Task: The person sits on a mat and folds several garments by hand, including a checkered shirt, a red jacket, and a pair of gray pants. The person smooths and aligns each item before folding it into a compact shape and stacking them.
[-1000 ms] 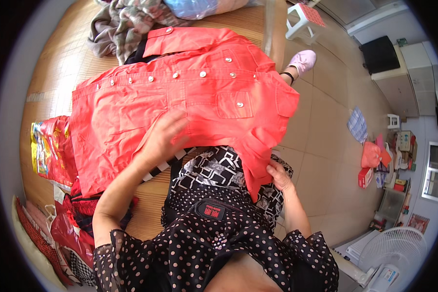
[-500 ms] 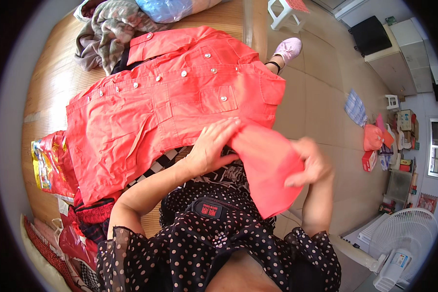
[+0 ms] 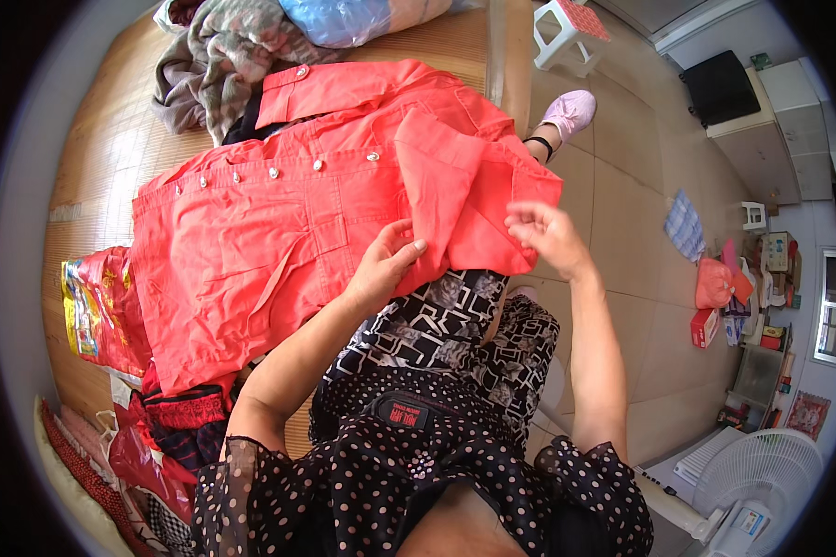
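A coral-red button-front jacket lies spread across the mat-covered bed, its silvery buttons in a row. One sleeve is folded over the chest part and covers some of the buttons and the pocket. My left hand rests by the lower edge of the folded sleeve, thumb and fingers apart. Close to the shoulder edge of the jacket is my right hand, its fingers loosely bent and apart, with no cloth visibly gripped.
Crumpled grey-brown fabric and a blue plastic bag lie at the back. Bright plastic packaging sits left of the jacket. Over the tiled floor at right stand a white stool and a fan.
The sleeve, held up over my lap before, now lies folded across the jacket's chest. My right hand has let go and moved up and away from me; my left has shifted slightly.
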`<state>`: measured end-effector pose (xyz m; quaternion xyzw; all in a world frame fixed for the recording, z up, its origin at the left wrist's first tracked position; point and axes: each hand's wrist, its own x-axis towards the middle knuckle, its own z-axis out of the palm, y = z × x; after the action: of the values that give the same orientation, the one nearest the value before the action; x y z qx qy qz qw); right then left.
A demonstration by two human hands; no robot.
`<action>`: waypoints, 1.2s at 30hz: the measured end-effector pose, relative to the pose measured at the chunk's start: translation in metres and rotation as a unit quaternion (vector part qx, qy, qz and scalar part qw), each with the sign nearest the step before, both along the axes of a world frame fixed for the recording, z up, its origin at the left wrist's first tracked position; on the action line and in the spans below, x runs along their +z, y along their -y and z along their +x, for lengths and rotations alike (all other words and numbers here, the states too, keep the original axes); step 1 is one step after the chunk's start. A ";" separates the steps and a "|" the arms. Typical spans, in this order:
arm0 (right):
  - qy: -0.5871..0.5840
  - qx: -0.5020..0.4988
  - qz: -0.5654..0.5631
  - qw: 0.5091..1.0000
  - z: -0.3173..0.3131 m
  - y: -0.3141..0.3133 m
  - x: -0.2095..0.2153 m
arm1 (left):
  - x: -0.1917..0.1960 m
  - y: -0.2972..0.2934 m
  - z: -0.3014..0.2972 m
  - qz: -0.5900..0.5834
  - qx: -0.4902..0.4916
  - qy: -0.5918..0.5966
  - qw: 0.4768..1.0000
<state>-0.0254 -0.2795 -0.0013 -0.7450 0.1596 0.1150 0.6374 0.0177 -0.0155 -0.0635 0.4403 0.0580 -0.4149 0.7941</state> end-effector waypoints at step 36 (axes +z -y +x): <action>0.094 0.033 -0.166 0.981 -0.071 -0.035 -0.001 | -0.031 0.009 0.093 -0.101 0.035 -0.139 0.985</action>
<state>-0.0964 -0.2443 -0.0026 -0.8527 0.0913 0.0376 0.5130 0.1107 -0.0249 -0.0941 0.2940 0.1406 -0.4479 0.8326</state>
